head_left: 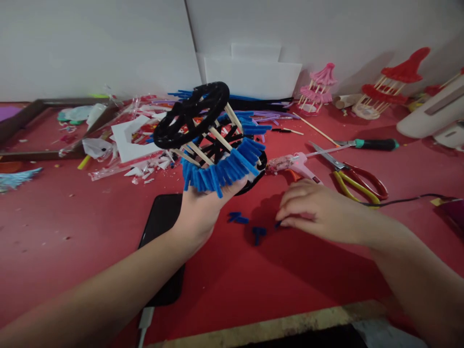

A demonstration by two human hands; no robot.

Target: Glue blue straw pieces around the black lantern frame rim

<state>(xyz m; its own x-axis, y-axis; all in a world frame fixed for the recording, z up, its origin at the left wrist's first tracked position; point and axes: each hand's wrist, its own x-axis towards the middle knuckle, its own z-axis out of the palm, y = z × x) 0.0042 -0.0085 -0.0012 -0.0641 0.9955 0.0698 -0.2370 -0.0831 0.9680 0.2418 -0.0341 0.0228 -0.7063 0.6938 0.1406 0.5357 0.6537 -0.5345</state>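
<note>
My left hand (199, 212) grips a small tower model (217, 140) and holds it tilted above the table. The model has a black ring on top, pale wooden sticks, and a fringe of short blue pipe cleaner pieces (232, 169) round its middle. Part of that hand is hidden behind the fringe. Low over the red table, my right hand (304, 210) pinches a short blue pipe cleaner piece (278, 224) between thumb and fingers. More cut blue pieces (258, 233) lie just left of it. A pink glue gun (302, 166) rests beyond my right hand.
Scissors (340, 166) with red and yellow handles and a green-black handled tool (377, 144) lie at right. Pink (317, 92) and red (391, 89) tower models stand at the back. A phone (163, 251) with a cable lies under my left arm. Scraps (145, 164) cover the back left.
</note>
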